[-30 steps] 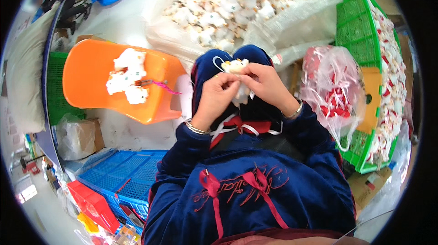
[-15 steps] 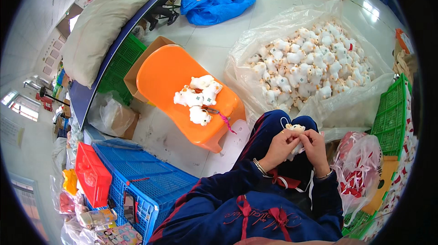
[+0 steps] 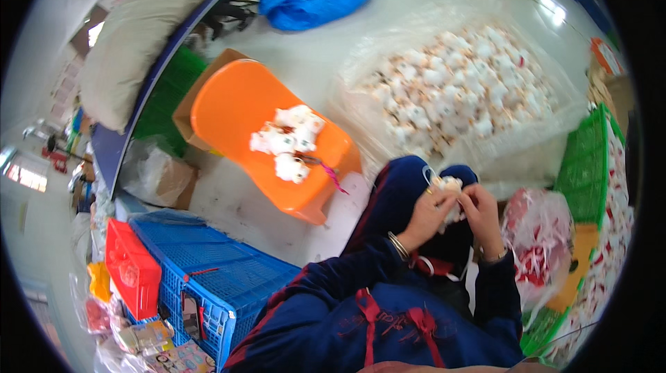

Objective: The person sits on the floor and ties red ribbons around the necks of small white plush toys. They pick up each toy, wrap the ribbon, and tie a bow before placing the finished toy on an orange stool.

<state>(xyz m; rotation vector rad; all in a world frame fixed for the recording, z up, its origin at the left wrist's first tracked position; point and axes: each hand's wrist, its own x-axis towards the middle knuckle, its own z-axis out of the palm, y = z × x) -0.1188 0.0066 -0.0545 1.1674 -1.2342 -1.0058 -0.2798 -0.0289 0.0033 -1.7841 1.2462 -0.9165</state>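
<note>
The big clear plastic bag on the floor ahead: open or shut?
Open. The big clear plastic bag lies spread wide, with an uncovered heap of small white plush toys showing inside its edges.

toy point(image 3: 450, 183) in hands point(image 3: 426, 218), toys point(image 3: 302, 125) on stool point(image 3: 225, 106) (left), heap point(image 3: 465, 88) ahead, bag point(image 3: 538, 234) right

Clear floor point(image 3: 232, 196) btwn orange chair point(image 3: 225, 113) & blue crate point(image 3: 218, 244): hand could pass. Cardboard box point(image 3: 184, 111) blocks chair's upper L; white toys point(image 3: 288, 140) fill mid seat, bare up-L. Just R of chair: knees point(image 3: 401, 180), w/ L hand point(image 3: 425, 217), R hand point(image 3: 482, 213) & held toy point(image 3: 448, 183) above. Toy heap point(image 3: 465, 88) up-R; pink bag point(image 3: 538, 241), then green crate point(image 3: 583, 161), block far R.
</note>
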